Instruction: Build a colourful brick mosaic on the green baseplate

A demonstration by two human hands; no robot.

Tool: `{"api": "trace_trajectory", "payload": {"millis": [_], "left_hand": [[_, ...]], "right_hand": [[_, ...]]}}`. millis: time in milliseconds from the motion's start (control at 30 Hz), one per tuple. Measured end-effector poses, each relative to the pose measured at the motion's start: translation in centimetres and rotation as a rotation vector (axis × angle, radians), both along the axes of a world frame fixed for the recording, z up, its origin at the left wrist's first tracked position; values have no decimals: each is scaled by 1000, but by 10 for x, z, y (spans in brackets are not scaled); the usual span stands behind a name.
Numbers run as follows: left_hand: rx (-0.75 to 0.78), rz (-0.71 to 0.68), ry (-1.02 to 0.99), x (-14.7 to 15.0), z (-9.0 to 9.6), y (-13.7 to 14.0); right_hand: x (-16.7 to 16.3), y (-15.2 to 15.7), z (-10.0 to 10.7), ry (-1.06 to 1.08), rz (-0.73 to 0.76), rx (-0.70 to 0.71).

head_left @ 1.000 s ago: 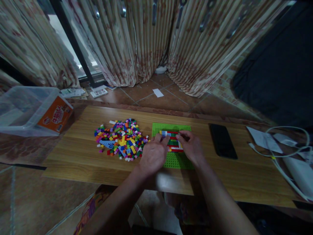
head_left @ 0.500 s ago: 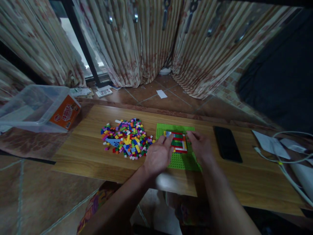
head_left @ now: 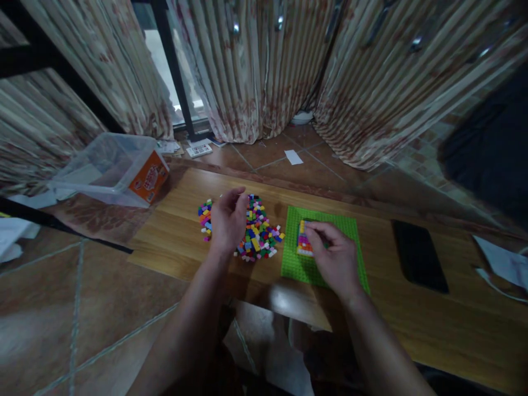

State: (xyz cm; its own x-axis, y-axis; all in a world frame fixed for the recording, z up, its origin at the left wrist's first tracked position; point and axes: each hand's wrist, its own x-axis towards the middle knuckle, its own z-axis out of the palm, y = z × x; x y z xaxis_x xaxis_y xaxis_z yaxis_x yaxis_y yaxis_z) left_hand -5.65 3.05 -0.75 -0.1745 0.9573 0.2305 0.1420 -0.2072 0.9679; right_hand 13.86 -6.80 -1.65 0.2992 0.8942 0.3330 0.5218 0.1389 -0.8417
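Observation:
My left hand [head_left: 227, 223] hovers over the pile of small toy bricks [head_left: 256, 239], thumb and curled fingers apart, with nothing visible between them. Part of the pile is hidden behind it. Over the green baseplate [head_left: 292, 267], my right hand [head_left: 336, 256] has thumb and index finger pressed together at the upper part of a brick build [head_left: 304, 245]. Whatever lies between those fingertips is too small to make out. Yellow, purple, orange and white bricks show along the build's left side; the right hand covers the rest.
A black phone [head_left: 418, 256] lies on the wooden table [head_left: 173, 220] right of the baseplate. Farther right are a white paper [head_left: 497, 258] and a cable [head_left: 495, 280]. A clear plastic bin [head_left: 119, 159] with an orange label stands beyond the table's left end.
My left hand has left the build and moved left over the brick pile. My right hand has shifted onto the build, covering much of it. The view has turned to the left.

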Motion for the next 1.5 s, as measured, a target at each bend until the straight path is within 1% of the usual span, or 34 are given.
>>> {"api": "trace_trajectory", "payload": {"millis": [67,100,133,200,333,467,633,767,867,1000,1133,1233,1333,1400,1500], "left_hand": [[-8,18,-59,-3,0,2],[-6,25,-75,-4,0,3],[-2,31,-85,-5,1,4],[3,42,-102,-6,2,4],[-12,52,-167,-9,6,3],[-27,30,-231,-11,9,1],[-47,22,-274,-12,9,-1],[-66,32,-286,-13,7,0],[-68,32,-279,-14,7,0],[-82,24,-276,-15,7,0],[-100,3,-241,-15,7,-1],[-94,-18,-189,-14,5,-2],[-99,-39,-147,-13,3,-1],[-98,-54,-127,-12,2,-1],[-92,-86,-106,-11,0,-1]], "right_hand": [[-12,-4,-2,-107,183,-32],[-17,-5,-3,-156,251,-53],[-20,-6,-4,-198,296,-77],[-25,-6,-6,-265,334,-116],[-35,-5,-8,-324,322,-122],[-53,-3,-11,-361,301,-125],[-73,3,-18,-493,249,-145],[-79,7,-22,-554,217,-181],[-79,9,-22,-490,221,-186],[-76,11,-20,-293,216,-181],[-70,13,-19,-28,201,-234],[-67,12,-17,232,211,-301],[-65,12,-14,435,203,-321],[-62,13,-13,493,190,-294],[-54,16,-14,512,168,-245]]}}
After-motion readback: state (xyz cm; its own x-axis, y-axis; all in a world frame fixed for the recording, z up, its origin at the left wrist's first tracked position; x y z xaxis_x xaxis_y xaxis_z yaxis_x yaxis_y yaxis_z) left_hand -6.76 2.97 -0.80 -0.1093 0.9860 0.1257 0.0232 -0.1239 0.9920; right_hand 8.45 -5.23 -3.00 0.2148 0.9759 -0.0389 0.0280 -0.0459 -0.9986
